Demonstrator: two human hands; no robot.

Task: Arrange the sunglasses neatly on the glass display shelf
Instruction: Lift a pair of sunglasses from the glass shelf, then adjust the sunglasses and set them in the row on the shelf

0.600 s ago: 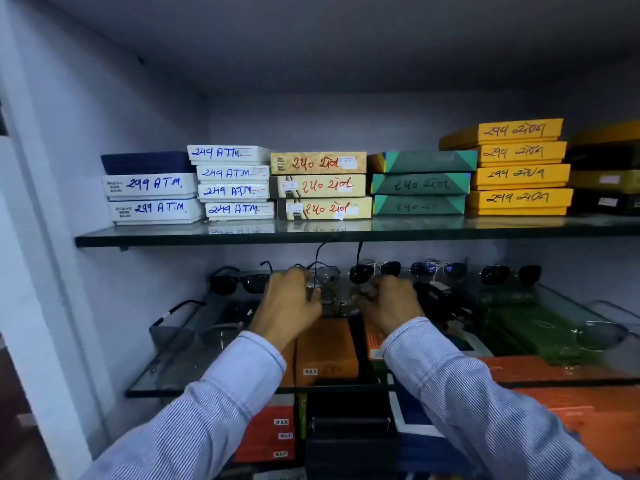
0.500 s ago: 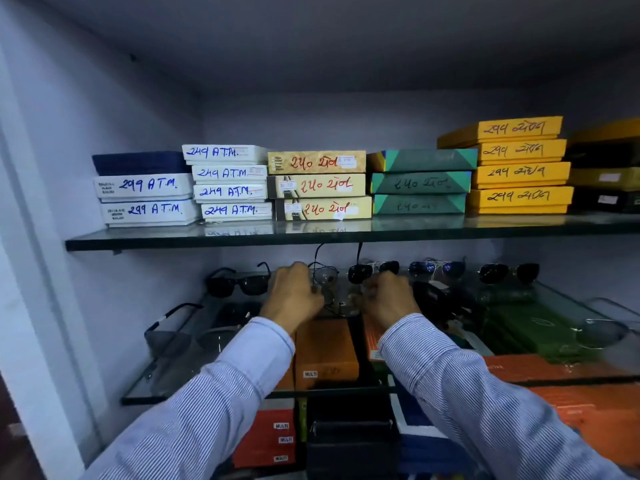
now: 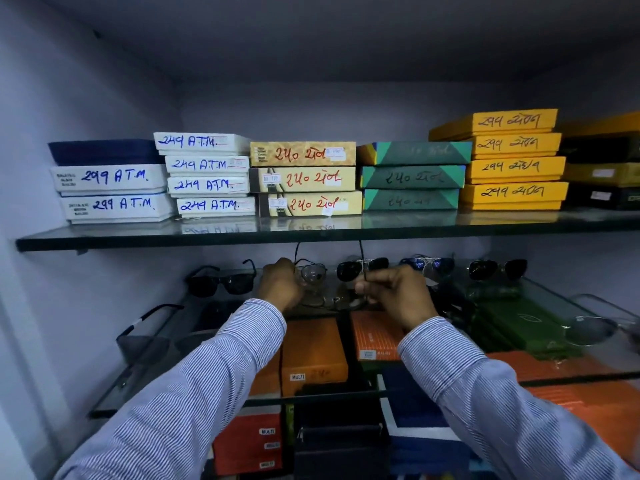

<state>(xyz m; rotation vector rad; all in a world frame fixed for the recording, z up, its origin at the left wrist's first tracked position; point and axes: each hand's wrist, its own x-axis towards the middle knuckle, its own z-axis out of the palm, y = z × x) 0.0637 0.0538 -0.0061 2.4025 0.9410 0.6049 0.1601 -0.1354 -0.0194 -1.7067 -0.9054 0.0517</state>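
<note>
A thin-framed pair of sunglasses (image 3: 313, 273) with pale lenses stands at the back middle of the lower glass shelf (image 3: 145, 372). My left hand (image 3: 278, 287) grips its left side and my right hand (image 3: 394, 294) pinches its right temple arm, both arms sticking up. Along the back row stand a black pair (image 3: 221, 280), a dark aviator pair (image 3: 362, 268), a blue-lensed pair (image 3: 427, 264) and another dark pair (image 3: 495, 268). One more pair (image 3: 143, 336) lies at the shelf's left front, and another pair (image 3: 595, 327) at the right.
The upper glass shelf (image 3: 104, 237) hangs just above my hands and carries stacks of white, cream, green and yellow boxes (image 3: 304, 178). Orange, green and dark boxes (image 3: 311, 355) show through the lower shelf from beneath. Walls close in at left and behind.
My right hand has lifted slightly and drawn back, now pinching the temple arm. The view has shifted a little to the left. The left hand stays on the frame.
</note>
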